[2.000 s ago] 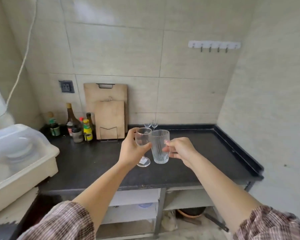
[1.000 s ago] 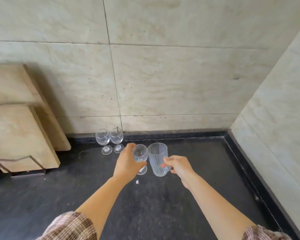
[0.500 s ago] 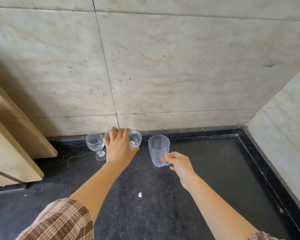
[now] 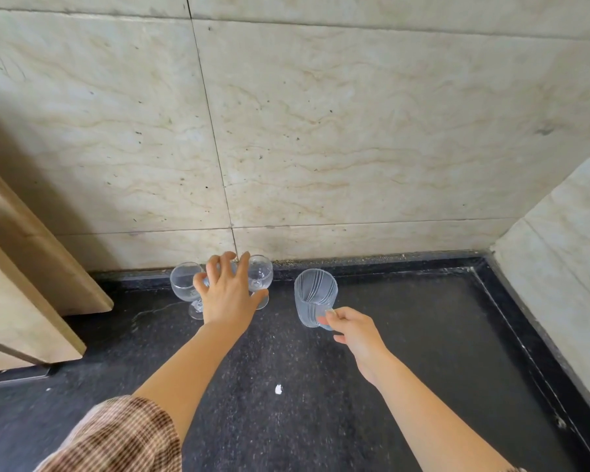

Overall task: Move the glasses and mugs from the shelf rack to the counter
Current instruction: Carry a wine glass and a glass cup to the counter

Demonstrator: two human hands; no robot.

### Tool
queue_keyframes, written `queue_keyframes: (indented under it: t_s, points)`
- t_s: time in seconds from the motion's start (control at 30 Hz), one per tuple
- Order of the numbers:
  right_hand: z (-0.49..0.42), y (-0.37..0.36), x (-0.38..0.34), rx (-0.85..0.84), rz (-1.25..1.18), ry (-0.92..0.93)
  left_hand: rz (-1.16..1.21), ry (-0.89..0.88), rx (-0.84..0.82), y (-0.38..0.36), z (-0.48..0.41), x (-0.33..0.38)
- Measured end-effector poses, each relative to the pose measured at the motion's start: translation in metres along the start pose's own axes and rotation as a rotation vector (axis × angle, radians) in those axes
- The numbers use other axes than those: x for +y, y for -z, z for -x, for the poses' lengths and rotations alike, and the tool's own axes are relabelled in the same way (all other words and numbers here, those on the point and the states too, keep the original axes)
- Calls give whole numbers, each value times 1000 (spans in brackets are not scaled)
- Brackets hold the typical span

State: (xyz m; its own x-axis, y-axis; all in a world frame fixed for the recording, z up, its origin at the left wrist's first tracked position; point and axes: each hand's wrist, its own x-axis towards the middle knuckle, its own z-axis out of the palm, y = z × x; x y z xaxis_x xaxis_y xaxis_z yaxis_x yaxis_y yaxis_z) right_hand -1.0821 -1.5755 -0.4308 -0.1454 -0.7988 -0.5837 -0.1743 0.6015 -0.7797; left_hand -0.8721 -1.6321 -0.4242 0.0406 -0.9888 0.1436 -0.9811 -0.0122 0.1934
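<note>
1. The ribbed glass mug (image 4: 315, 294) stands upright, long axis vertical, and appears to rest on the dark counter (image 4: 423, 335) near its back edge. It lies at about 11 o'clock from the right hand (image 4: 356, 335) and touches it.
2. The right hand's fingers (image 4: 331, 314) curl in at the mug's near lower side, thumb on top and a fingertip showing through the glass. This is a pinch on what looks like the handle, though the handle itself is hard to make out.
3. As a judgement, the coming move is a release. The fingers need only part and draw back toward 5 o'clock, without dragging the mug along.
4. Two stemmed pieces stand upright by the tiled wall (image 4: 321, 131): the left stemmed glass (image 4: 183, 282) at 10 o'clock from the left hand (image 4: 230, 296), and the right stemmed glass (image 4: 262, 275) at 1 o'clock.
5. The left hand's fingers (image 4: 243, 272) are spread wide and fairly straight, palm down, holding nothing. One fingertip overlaps the right stemmed glass's rim — whether it touches cannot be told. What stands behind the palm is hidden.
6. The left hand is nearer the stemmed glasses and the right hand nearer the mug, which sits at 3 o'clock of the right stemmed glass with a gap between. A sideways brush from the spread fingers could tip those thin stems.
</note>
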Motion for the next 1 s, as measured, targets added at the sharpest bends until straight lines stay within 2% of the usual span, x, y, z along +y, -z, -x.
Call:
queue_keyframes:
  t_s: [0.3,0.4,0.47,0.6,0.7,0.8,0.9,1.0]
  points:
    - [17,-13,8,-227,27,37,-23,-66,-125,8,1,-16]
    - [25,-31,9,-306,60,35,38,-94,-73,18,6,-32]
    - [28,-45,10,-364,94,35,112,-52,-17,27,10,-47]
    - [37,-76,7,-452,199,37,295,156,38,40,12,-85]
    - [45,-107,4,-469,227,2,578,291,-60,44,4,-106]
    - [53,-141,0,-408,174,-53,807,443,-148,46,-2,-117]
    - [57,-168,-4,-305,153,-120,854,477,-173,46,-2,-126]
    - [60,-188,-2,-282,51,-154,855,473,-197,45,-1,-129]
